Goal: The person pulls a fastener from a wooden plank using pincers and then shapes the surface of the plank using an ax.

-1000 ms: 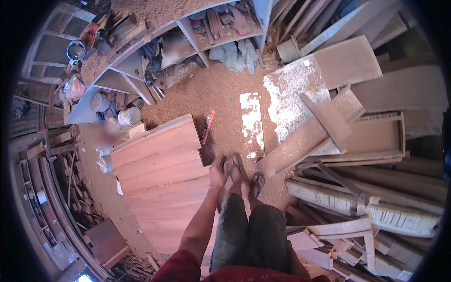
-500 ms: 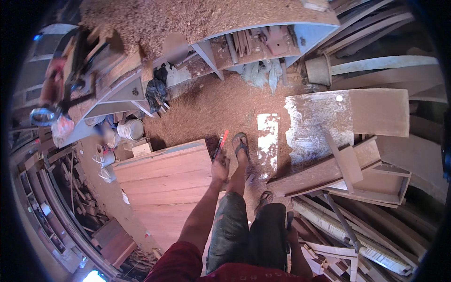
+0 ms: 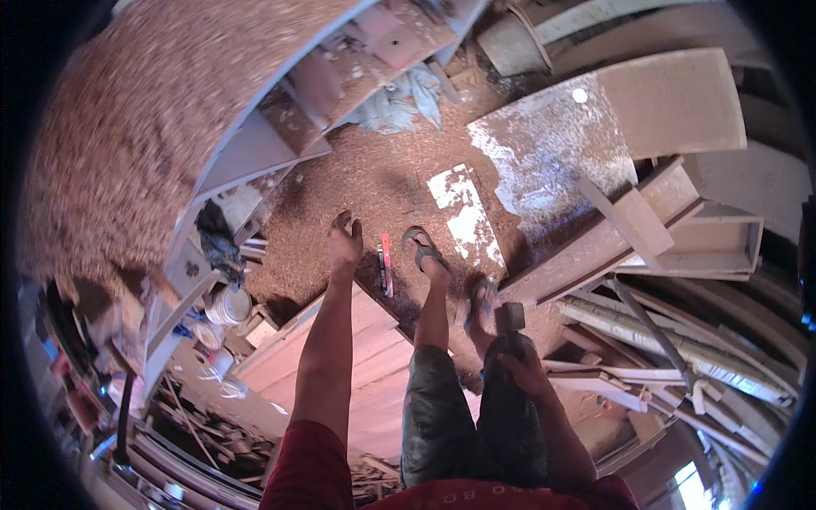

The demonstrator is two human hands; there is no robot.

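Observation:
My left hand [image 3: 343, 245] reaches out over the sawdust-covered floor, fingers apart with nothing in them. To its right, a narrow red-and-black tool [image 3: 387, 265] lies on the floor beside my sandalled foot; its exact kind is unclear. My right hand [image 3: 525, 372] is closed around a hammer [image 3: 510, 317], held head up by my right knee; most of its handle is hidden. Beneath my left forearm lies a wide reddish wooden panel [image 3: 365, 327], made of several boards.
A sawdust-covered workbench [image 3: 127, 127] curves across the upper left, with white buckets [image 3: 229, 306] beneath it. White-stained boards [image 3: 552, 161] and a wooden trough [image 3: 595, 242] lie at right. Stacked timber [image 3: 714, 340] crowds the far right, near a grey bucket [image 3: 514, 42].
My left hand has left the red-and-black tool, now on the floor, and moved left and farther away. My right hand has raised the hammer into fuller view. The head view has turned.

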